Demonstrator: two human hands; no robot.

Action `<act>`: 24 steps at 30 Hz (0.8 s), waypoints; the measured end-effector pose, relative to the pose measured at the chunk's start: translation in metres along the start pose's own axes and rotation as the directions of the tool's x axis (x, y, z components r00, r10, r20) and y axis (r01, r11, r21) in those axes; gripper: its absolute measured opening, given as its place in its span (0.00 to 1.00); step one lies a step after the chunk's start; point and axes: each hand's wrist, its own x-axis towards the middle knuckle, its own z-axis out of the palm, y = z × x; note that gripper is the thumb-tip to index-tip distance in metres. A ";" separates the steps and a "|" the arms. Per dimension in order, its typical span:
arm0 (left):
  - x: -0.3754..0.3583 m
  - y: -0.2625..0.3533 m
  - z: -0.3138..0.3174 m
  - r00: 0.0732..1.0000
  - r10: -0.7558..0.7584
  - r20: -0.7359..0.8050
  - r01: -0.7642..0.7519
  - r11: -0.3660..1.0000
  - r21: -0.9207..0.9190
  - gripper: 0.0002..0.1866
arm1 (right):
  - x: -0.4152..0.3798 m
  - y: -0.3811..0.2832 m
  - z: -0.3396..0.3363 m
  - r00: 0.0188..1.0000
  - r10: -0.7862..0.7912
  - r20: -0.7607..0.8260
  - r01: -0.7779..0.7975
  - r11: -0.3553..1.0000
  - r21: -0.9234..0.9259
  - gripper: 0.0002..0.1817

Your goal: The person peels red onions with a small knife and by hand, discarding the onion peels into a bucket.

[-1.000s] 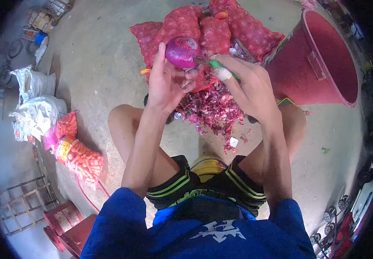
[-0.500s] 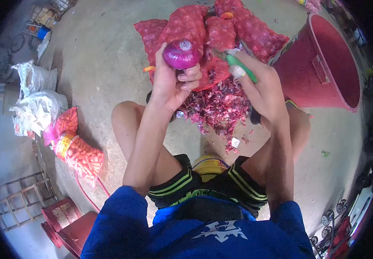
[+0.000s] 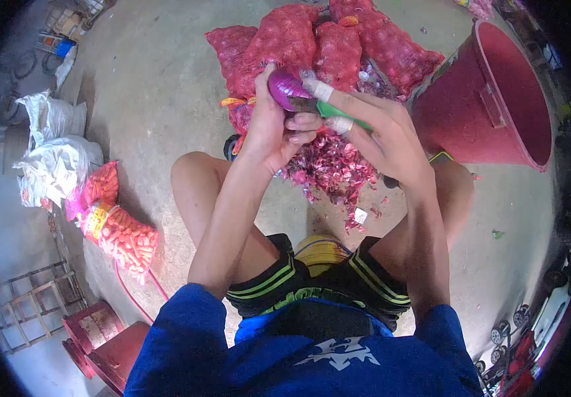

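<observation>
A shiny purple-red onion rests in my left hand, whose fingers curl round it from the left and below. My right hand grips a knife by its green handle, with pale tape wrapped on the thumb and a finger. The short dark blade lies against the onion's right side, partly hidden by the fingers. Below both hands, a heap of dry onion skins covers the floor between my feet.
Red mesh sacks of onions lie just ahead. A large dark-red tub leans at the right. To the left are white sacks and a bag of carrots. I sit on something yellow.
My right hand has moved left, bringing the knife from beside the onion onto it. The left hand has shifted slightly right and turned the onion.
</observation>
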 end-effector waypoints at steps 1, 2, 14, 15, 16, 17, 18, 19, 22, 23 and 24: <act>0.000 0.000 0.000 1.000 0.027 -0.001 -0.027 0.999 0.048 0.34 | 0.001 -0.002 -0.001 1.000 0.027 0.000 -0.027 1.000 -0.007 0.30; -0.001 0.001 0.000 0.999 0.054 -0.001 -0.054 0.994 0.095 0.34 | 0.002 -0.004 -0.001 0.999 0.053 0.001 -0.053 0.999 -0.013 0.30; -0.002 -0.003 0.002 0.989 0.131 0.075 -0.147 0.950 0.277 0.38 | 0.005 0.015 -0.007 0.877 0.140 -0.460 -0.117 0.990 0.079 0.23; -0.002 -0.003 0.002 0.988 0.131 0.076 -0.148 0.949 0.278 0.38 | 0.003 0.019 -0.009 0.820 0.219 -0.529 -0.146 0.974 0.175 0.23; -0.003 -0.002 0.003 0.981 0.175 0.082 -0.191 0.940 0.284 0.37 | 0.006 0.022 -0.013 0.790 0.208 -0.576 -0.169 0.978 0.121 0.23; -0.003 -0.002 0.005 0.972 0.218 0.089 -0.234 0.928 0.289 0.36 | -0.001 0.026 -0.017 0.789 0.208 -0.578 -0.170 0.978 0.120 0.23; -0.004 -0.003 0.008 0.972 0.217 0.091 -0.235 0.927 0.292 0.36 | -0.006 0.029 -0.023 0.844 0.283 -0.456 -0.312 0.950 0.011 0.23; -0.005 -0.003 0.012 0.958 0.279 0.062 -0.284 0.913 0.293 0.36 | -0.011 0.030 -0.025 0.866 0.373 -0.333 -0.430 0.896 -0.116 0.24; -0.004 -0.003 0.009 0.931 0.358 0.075 -0.363 0.881 0.303 0.37 | -0.016 0.023 -0.025 0.804 0.541 -0.249 -0.566 0.824 -0.038 0.24; -0.002 -0.002 0.008 0.914 0.387 0.118 -0.405 0.861 0.308 0.37 | -0.015 0.022 -0.027 0.805 0.542 -0.241 -0.562 0.827 -0.018 0.24; -0.002 -0.003 0.010 0.894 0.421 0.151 -0.447 0.832 0.329 0.37 | -0.017 0.027 -0.027 0.844 0.486 -0.227 -0.513 0.856 -0.072 0.24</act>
